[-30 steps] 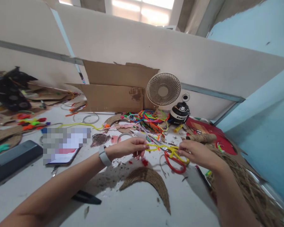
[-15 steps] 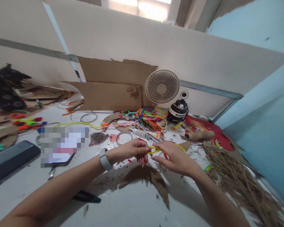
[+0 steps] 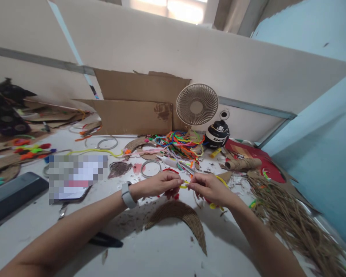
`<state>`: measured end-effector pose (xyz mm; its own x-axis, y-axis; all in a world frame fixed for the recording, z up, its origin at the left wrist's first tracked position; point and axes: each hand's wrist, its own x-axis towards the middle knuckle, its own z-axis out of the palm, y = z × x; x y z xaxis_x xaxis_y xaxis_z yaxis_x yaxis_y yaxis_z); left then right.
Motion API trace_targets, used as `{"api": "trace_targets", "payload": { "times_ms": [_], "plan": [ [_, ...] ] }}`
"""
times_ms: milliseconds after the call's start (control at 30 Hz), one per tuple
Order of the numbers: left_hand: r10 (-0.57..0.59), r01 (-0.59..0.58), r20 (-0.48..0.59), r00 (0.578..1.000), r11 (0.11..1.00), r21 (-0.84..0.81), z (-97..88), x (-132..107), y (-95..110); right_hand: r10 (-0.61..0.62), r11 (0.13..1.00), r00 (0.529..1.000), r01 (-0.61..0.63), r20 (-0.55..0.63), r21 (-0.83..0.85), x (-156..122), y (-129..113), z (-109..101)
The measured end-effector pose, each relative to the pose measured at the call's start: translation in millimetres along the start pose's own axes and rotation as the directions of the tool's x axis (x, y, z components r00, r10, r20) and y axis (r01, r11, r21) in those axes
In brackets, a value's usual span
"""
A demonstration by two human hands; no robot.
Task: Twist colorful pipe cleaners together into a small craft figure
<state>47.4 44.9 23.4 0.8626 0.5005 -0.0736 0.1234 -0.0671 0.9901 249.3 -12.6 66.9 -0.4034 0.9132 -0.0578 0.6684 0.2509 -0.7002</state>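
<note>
My left hand (image 3: 167,182) pinches a yellow pipe cleaner (image 3: 184,184) between thumb and fingertips. Close beside it, my right hand (image 3: 212,188) is closed on the same pipe cleaner, only a short stretch showing between the two hands. More of the yellow length curves out behind my right hand. Below the hands, a crescent wrapped in brown twine (image 3: 178,211) lies flat on the white table (image 3: 150,257). Scissors (image 3: 187,168) and a white glue bottle (image 3: 167,161) lie just beyond my fingers. Red pieces show near my left hand, partly hidden by it.
Behind are tangled coloured pipe cleaners (image 3: 180,142), a fan (image 3: 197,104) and a black-and-white bottle (image 3: 216,134). Brown twine (image 3: 296,219) covers the right side. To the left lie a blurred-out phone (image 3: 77,179), a dark case (image 3: 17,196) and a metal ring (image 3: 150,168).
My right hand's fingers, stretched out before, have curled into a pinch close to my left fingertips. The yellow loop between the hands has become a short stretch. The crescent has stayed put.
</note>
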Motion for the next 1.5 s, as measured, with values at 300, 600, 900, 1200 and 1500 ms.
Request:
{"api": "trace_targets", "payload": {
  "times_ms": [300, 600, 900, 1200, 1500],
  "plan": [
    [0.041, -0.038, 0.013, 0.999, 0.983, -0.180, 8.3, -1.6, 0.7, -0.080, 0.995, 0.994, 0.075, -0.071, -0.069, -4.4, -1.8, -6.6],
    [0.014, -0.007, 0.050, 0.999, 0.989, -0.146, 9.8, -0.3, -2.1, -0.127, 0.989, 0.991, 0.123, -0.042, -0.084, -2.5, 0.1, -5.8],
    [-0.051, 0.032, 0.171, 0.984, 0.993, 0.117, 1.1, -5.2, 7.0, -0.002, 0.995, 0.997, 0.009, -0.075, 0.095, -2.0, 4.3, -14.8],
    [0.141, -0.131, -0.397, 0.907, 0.990, 0.052, 18.7, 11.9, -14.8, 0.071, 0.962, 0.989, -0.032, -0.133, 0.271, -5.2, -12.7, 18.6],
    [0.258, -0.249, -0.346, 0.902, 0.966, 0.072, 24.8, 4.3, -12.5, 0.119, 0.857, 0.992, -0.085, -0.035, 0.508, 0.7, -9.8, 21.0]
  ]
}}
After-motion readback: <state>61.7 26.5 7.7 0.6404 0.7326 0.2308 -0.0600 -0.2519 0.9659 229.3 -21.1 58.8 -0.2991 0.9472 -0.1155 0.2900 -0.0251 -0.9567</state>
